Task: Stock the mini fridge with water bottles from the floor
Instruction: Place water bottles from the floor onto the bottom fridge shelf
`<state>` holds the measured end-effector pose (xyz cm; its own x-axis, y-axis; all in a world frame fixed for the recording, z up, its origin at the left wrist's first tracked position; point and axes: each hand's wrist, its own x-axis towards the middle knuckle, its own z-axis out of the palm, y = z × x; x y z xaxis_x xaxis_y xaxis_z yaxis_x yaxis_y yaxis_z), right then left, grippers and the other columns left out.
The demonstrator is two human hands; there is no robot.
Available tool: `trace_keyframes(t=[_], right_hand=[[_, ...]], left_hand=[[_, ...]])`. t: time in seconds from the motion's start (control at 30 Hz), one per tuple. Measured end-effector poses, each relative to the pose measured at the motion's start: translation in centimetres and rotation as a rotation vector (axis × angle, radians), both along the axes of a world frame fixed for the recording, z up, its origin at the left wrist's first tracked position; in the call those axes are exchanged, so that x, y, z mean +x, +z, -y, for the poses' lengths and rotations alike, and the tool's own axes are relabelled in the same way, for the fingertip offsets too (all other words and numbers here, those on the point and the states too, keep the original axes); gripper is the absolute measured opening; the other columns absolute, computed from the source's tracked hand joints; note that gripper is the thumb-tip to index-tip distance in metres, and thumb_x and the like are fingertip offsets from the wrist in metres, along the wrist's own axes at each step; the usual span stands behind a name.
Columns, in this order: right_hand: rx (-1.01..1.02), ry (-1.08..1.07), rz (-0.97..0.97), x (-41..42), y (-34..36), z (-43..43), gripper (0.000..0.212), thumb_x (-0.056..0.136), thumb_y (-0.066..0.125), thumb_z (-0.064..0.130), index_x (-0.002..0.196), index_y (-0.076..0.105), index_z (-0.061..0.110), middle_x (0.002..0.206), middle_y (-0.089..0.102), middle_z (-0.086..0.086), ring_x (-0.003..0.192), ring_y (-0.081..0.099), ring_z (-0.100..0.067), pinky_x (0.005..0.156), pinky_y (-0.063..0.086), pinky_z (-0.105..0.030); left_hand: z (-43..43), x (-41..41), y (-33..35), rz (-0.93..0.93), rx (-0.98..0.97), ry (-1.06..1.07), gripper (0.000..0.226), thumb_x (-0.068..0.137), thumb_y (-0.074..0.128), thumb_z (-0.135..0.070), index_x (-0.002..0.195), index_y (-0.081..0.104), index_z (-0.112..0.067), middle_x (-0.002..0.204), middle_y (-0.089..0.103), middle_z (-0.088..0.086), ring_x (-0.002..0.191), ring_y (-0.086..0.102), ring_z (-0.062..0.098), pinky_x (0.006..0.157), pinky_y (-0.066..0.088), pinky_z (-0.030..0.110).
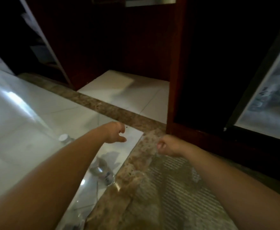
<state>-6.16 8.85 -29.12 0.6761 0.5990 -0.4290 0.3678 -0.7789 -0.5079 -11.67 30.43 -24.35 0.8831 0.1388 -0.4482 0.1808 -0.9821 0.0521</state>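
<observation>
The view is blurred. My left hand hovers over the white floor tiles, fingers loosely curled, thumb apart, nothing in it. My right hand is closed in a fist over the speckled stone strip; whether it pinches clear film I cannot tell. A clear water bottle lies on the floor under my left forearm. Left of that arm a white-capped bottle shows. At the right edge stands the mini fridge, with pale blurred bottles inside its white frame.
A dark red wooden cabinet with an open floor-level bay stands ahead. A speckled stone threshold crosses the floor. A ribbed translucent surface lies under my right forearm. Dark shelving is at the far left.
</observation>
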Motion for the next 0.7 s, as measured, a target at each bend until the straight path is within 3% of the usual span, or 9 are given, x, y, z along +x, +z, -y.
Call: trace_keyframes(t=[0.13,0.2,0.27,0.37,0.43,0.57,0.63,0.7], right_hand=[[-0.072,0.084,0.011,-0.9,-1.3,-2.4,0.034,0.09,0.051,0.019,0.06,0.037,0.025,0.085,0.049,-0.004,0.084,0.047,-0.017,0.066,0.035,-0.024],[-0.103,0.126,0.015,-1.3,-1.9,-3.0,0.034,0.09,0.053,0.018,0.059,0.038,0.023,0.081,0.05,-0.005,0.082,0.048,-0.018,0.064,0.036,-0.026],[-0.111,0.166,0.022,-1.5,-2.2,-3.4,0.033,0.089,0.055,0.018,0.061,0.041,0.025,0.086,0.055,-0.005,0.084,0.05,-0.018,0.07,0.039,-0.026],[-0.135,0.203,0.007,-2.0,-2.7,-4.1,0.028,0.088,0.056,0.017,0.063,0.045,0.023,0.088,0.058,-0.01,0.082,0.05,-0.018,0.061,0.035,-0.026],[-0.143,0.217,0.009,-2.2,-2.9,-4.6,0.015,0.088,0.054,0.016,0.074,0.055,0.016,0.097,0.064,-0.02,0.082,0.053,-0.021,0.062,0.035,-0.026],[-0.124,0.225,0.006,-2.5,-3.1,-5.2,0.023,0.091,0.05,0.016,0.105,0.063,0.003,0.112,0.063,-0.02,0.104,0.059,-0.034,0.071,0.036,-0.027],[-0.118,0.235,-0.001,-2.7,-3.3,-5.3,0.023,0.09,0.052,0.016,0.105,0.063,0.003,0.111,0.063,-0.019,0.104,0.059,-0.034,0.071,0.037,-0.028],[-0.115,0.25,-0.006,-2.8,-3.3,-5.0,0.018,0.088,0.054,0.016,0.096,0.062,0.003,0.1,0.063,-0.015,0.092,0.059,-0.03,0.069,0.035,-0.029]], left_hand=[[-4.4,-2.9,0.1,-0.071,0.198,0.085,0.055,0.089,0.052,-0.048,0.133,0.042,-0.016,0.142,0.044,0.007,0.128,0.043,0.025,0.104,0.033,0.038],[-5.7,-4.1,0.5,-0.124,0.274,0.124,0.059,0.089,0.049,-0.053,0.135,0.04,-0.017,0.144,0.042,0.005,0.131,0.041,0.025,0.107,0.031,0.039],[-6.4,-5.1,1.0,-0.182,0.202,0.206,0.061,0.089,0.048,-0.054,0.133,0.044,-0.012,0.141,0.045,0.008,0.127,0.045,0.025,0.102,0.036,0.038],[-7.0,-6.2,1.0,-0.308,-0.092,0.396,0.061,0.088,0.049,-0.056,0.125,0.053,-0.008,0.123,0.061,0.012,0.103,0.064,0.026,0.083,0.048,0.035],[-7.0,-6.7,0.8,-0.387,-0.211,0.455,0.062,0.085,0.052,-0.058,0.123,0.053,-0.009,0.119,0.064,0.015,0.091,0.067,0.025,0.078,0.052,0.035],[-6.1,-7.1,0.0,-0.448,-0.198,0.37,0.063,0.081,0.064,-0.049,0.125,0.049,-0.007,0.113,0.066,0.017,0.086,0.067,0.025,0.078,0.054,0.034],[-5.5,-7.1,-0.6,-0.421,-0.139,0.277,0.059,0.08,0.068,-0.044,0.12,0.052,-0.004,0.101,0.07,0.014,0.078,0.068,0.021,0.069,0.055,0.028],[-5.0,-6.9,-1.1,-0.354,-0.018,0.145,0.053,0.08,0.067,-0.043,0.111,0.058,-0.002,0.091,0.072,0.008,0.071,0.068,0.017,0.066,0.055,0.025]])
